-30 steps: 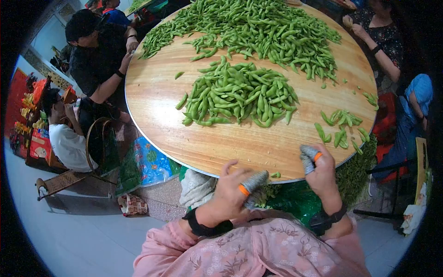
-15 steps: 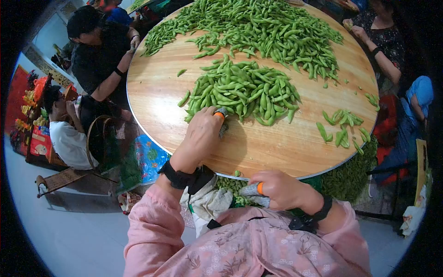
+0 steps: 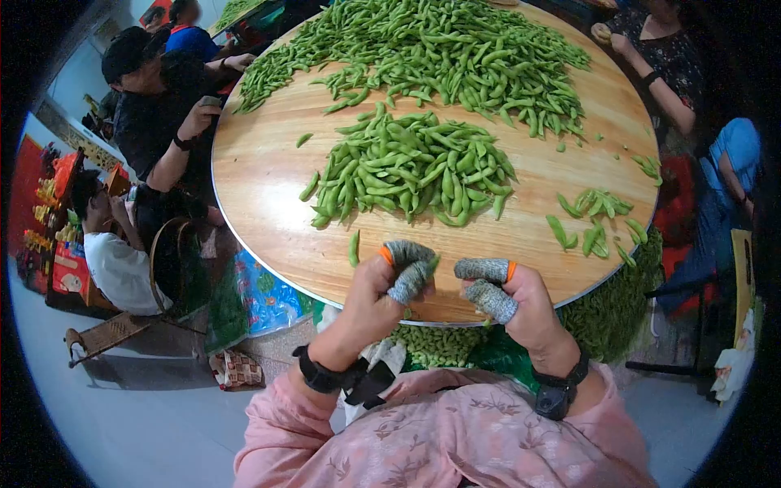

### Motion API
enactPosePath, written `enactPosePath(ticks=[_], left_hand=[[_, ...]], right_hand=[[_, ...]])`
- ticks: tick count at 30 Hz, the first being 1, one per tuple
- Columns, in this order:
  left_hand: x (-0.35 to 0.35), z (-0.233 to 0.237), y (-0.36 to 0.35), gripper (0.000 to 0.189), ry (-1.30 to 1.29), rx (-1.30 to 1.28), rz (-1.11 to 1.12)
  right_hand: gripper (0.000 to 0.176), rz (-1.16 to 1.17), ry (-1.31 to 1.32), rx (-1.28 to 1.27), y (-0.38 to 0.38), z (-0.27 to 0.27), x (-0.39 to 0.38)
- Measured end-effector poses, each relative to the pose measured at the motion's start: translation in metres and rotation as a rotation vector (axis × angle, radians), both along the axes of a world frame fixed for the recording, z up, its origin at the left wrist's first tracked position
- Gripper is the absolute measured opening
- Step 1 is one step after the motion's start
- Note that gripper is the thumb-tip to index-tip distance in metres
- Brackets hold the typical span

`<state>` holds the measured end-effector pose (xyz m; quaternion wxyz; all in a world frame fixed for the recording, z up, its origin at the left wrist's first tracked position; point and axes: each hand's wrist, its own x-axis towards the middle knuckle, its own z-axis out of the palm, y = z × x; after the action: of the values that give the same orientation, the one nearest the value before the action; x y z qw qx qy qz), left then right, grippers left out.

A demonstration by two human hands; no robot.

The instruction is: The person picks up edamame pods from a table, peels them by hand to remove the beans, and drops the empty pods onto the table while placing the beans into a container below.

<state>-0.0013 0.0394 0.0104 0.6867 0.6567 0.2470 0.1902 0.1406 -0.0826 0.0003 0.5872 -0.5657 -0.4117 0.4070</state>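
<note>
My left hand (image 3: pixel 386 285) is above the table's near edge, its grey finger covers pinched together on an edamame pod (image 3: pixel 435 262). Only the pod's green tip shows. Just to the right, my right hand (image 3: pixel 521 301) has its covered thumb and forefinger nearly together. Whatever may be between them is hidden. Beyond both hands lies a small heap of edamame pods (image 3: pixel 415 167) on the round wooden table (image 3: pixel 268 175). One loose pod (image 3: pixel 354 249) rests left of my left hand. Shelled beans (image 3: pixel 435 343) show below the table edge, under my hands.
A much larger pile of pods (image 3: pixel 455 61) covers the table's far side. Several opened-looking pods (image 3: pixel 598 215) lie at the right. Co-workers sit around, one in black (image 3: pixel 154 114) at the left. A dark green heap (image 3: pixel 614 313) is beneath the table's right edge.
My left hand has drawn back from the small heap towards me with a pod. My right hand has risen from below the edge to meet it. A loose pod now lies nearer me.
</note>
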Motion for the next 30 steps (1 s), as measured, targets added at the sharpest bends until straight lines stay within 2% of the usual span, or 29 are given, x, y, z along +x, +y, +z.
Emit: enactPosePath(ticks=[1, 2, 3, 4, 7, 14, 17, 20, 22, 26, 28, 30], left_hand=[[0.0, 0.0, -0.008, 0.017, 0.003, -0.002, -0.004], [0.001, -0.001, -0.016, 0.014, -0.045, -0.141, 0.025], [0.001, -0.003, -0.023, 0.014, -0.094, -0.28, 0.056], [0.001, -0.005, -0.028, 0.014, -0.092, -0.282, 0.054], [0.004, -0.01, -0.039, 0.025, -0.216, -0.196, 0.088], [0.005, -0.011, -0.046, 0.027, -0.254, -0.09, 0.115], [0.006, -0.008, -0.05, 0.026, -0.237, -0.085, 0.168], [0.006, -0.01, -0.053, 0.026, -0.236, 0.019, 0.187], [0.008, -0.014, -0.054, 0.027, -0.269, 0.106, 0.2], [0.008, -0.003, -0.052, 0.026, -0.294, 0.017, 0.176], [0.007, -0.009, -0.049, 0.027, -0.239, 0.191, 0.168], [0.008, -0.015, -0.05, 0.027, -0.225, 0.242, 0.171]], right_hand=[[0.02, 0.028, 0.1, -0.055, 0.0, 0.002, 0.0], [0.019, 0.058, 0.2, -0.111, 0.0, 0.003, -0.001], [0.019, 0.055, 0.203, -0.114, -0.001, 0.004, -0.001], [0.018, 0.102, 0.257, -0.103, 0.0, 0.005, -0.001], [0.016, 0.141, 0.332, -0.089, -0.002, 0.009, -0.003], [0.014, 0.167, 0.437, -0.055, -0.005, 0.015, -0.004], [0.014, 0.165, 0.408, -0.076, -0.006, 0.015, -0.005], [0.014, 0.145, 0.307, -0.101, -0.006, 0.009, -0.006], [0.014, 0.123, 0.336, -0.069, -0.007, 0.008, -0.007], [0.013, 0.168, 0.454, -0.04, -0.009, 0.014, -0.003], [0.014, 0.164, 0.472, -0.046, -0.009, 0.019, -0.003], [0.014, 0.158, 0.489, -0.057, -0.011, 0.019, -0.003]])
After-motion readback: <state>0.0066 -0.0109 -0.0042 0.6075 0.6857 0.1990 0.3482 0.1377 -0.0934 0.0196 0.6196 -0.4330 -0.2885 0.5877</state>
